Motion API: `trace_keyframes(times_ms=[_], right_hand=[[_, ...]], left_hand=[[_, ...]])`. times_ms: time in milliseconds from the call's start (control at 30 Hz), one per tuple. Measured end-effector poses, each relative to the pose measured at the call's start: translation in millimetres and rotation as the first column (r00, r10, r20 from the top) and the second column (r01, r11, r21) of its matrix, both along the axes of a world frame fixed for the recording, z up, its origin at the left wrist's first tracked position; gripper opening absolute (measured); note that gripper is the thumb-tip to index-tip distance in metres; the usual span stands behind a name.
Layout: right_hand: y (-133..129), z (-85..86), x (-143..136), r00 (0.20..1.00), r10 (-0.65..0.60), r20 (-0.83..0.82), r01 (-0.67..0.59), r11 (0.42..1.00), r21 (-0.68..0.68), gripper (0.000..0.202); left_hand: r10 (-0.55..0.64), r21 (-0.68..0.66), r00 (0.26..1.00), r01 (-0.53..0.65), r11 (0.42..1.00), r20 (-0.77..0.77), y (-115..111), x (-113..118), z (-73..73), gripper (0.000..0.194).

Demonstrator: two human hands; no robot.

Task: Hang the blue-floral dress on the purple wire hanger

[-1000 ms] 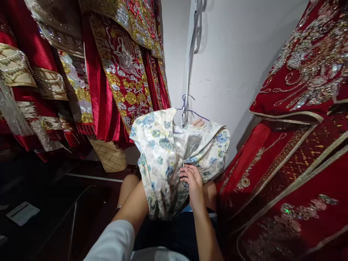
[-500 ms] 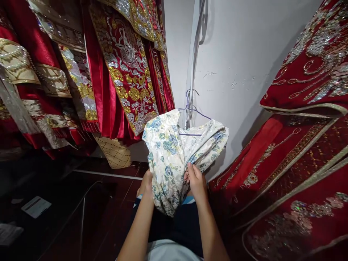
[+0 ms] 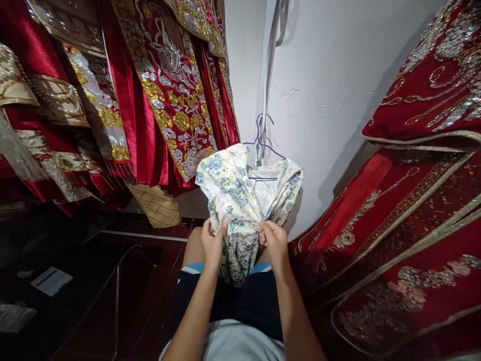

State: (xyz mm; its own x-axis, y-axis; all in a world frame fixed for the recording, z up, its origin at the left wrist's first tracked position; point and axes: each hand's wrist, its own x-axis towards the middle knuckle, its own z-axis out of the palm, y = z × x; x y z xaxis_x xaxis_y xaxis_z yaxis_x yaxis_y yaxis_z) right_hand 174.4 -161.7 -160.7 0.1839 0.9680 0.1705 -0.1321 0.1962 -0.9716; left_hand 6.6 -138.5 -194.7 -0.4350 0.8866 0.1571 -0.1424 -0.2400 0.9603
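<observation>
Both hands, left hand (image 3: 212,241) and right hand (image 3: 273,238), are pinching the floral garment (image 3: 240,195) between them, its purple hanger (image 3: 263,148) sitting just above.

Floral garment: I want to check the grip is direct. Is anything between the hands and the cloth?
Nothing visible. The left hand and right hand both pinch the floral garment directly at its gathered middle, below the hanger it hangs on. The red robes hang to the sides, apart from the hands.

left hand (image 3: 212,242) pinches floral garment (image 3: 240,200) | right hand (image 3: 273,240) pinches it | wire hanger (image 3: 263,150) inside | red robes (image 3: 165,100) left
</observation>
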Motion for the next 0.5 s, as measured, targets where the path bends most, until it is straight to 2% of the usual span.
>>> trace_keyframes(times_ms=[33,67,100,133,200,267,300,367,500], right_hand=[[-1,1.5,-2,1.0,0.006,-0.002,-0.006,1.0,-0.005,0.038],[-3,2.5,-5,1.0,0.015,-0.001,-0.015,1.0,-0.012,0.037],[-4,2.8,-8,1.0,0.029,0.001,-0.029,0.999,-0.019,0.036],[-4,2.6,-10,0.999,0.049,-0.001,-0.049,0.999,-0.023,0.036],[-4,1.8,-13,0.995,0.1,-0.007,-0.1,0.995,-0.023,0.035],[1,3.6,-12,0.988,0.156,0.001,-0.156,0.987,-0.041,0.035],[5,7.0,-11,0.984,0.177,0.01,-0.176,0.983,-0.055,0.035],[18,20.3,-6,0.98,0.193,0.043,-0.189,0.979,-0.076,0.033],[60,70.2,4,0.981,0.158,0.11,-0.152,0.986,-0.062,0.027]], left_hand=[[0.141,0.083,0.987,-0.134,0.987,-0.082,0,2,-0.9,0.056],[0.248,0.178,0.954,-0.218,0.96,-0.17,-1,4,-0.7,0.054],[0.3,0.265,0.916,-0.23,0.937,-0.266,-4,7,0.5,0.05],[0.287,0.323,0.886,-0.169,0.931,-0.364,-7,12,2.4,0.043],[0.119,0.335,0.856,0.067,0.94,-0.503,-13,24,6.7,0.027],[-0.086,0.268,0.868,0.244,0.932,-0.489,-15,40,9.2,0.011],[-0.157,0.239,0.883,0.284,0.928,-0.442,-15,49,9.6,0.008],[-0.225,0.212,0.913,0.308,0.928,-0.34,-10,63,9.3,0.008],[-0.274,0.203,0.913,0.343,0.917,-0.302,5,77,12.4,0.01]])
